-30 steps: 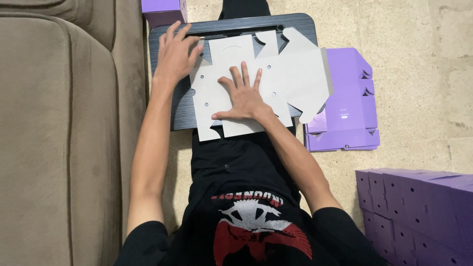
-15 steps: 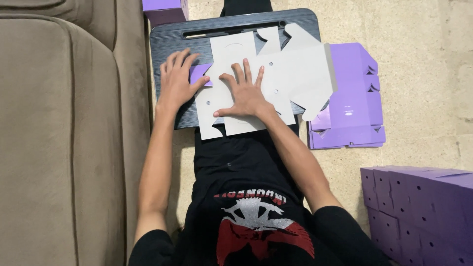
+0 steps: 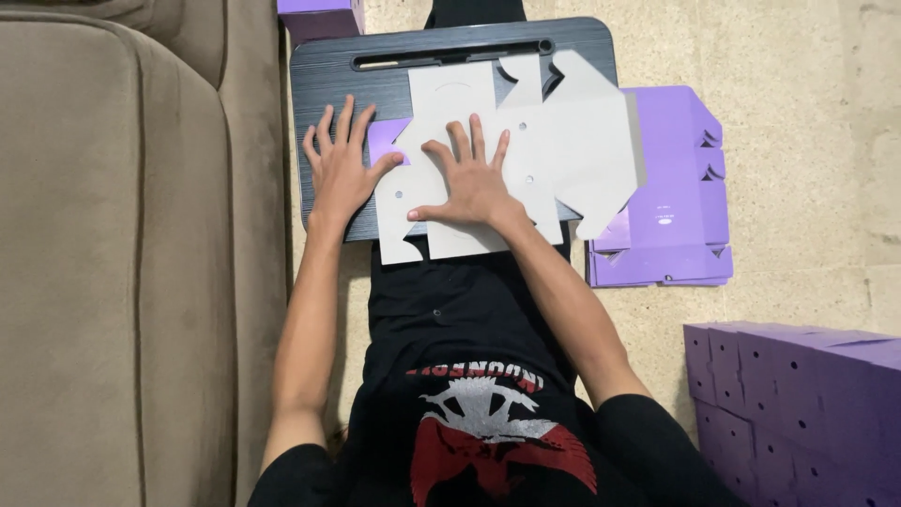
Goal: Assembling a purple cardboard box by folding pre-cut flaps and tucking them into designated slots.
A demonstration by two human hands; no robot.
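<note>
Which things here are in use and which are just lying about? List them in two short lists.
In use:
- left hand, flat on a folded flap
- right hand, pressing the sheet
- flat die-cut cardboard blank, grey side up
- dark lap desk under it

Lying about:
- stack of flat purple blanks on the floor
- folded purple boxes, lower right
- purple box at top
- beige sofa

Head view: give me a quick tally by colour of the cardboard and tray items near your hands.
Grey-white: 1, flat box blank under both hands
Black: 1, lap tray
Purple: 3, flat stack on the floor, row of folded boxes, box at the top edge
Total: 5
</note>
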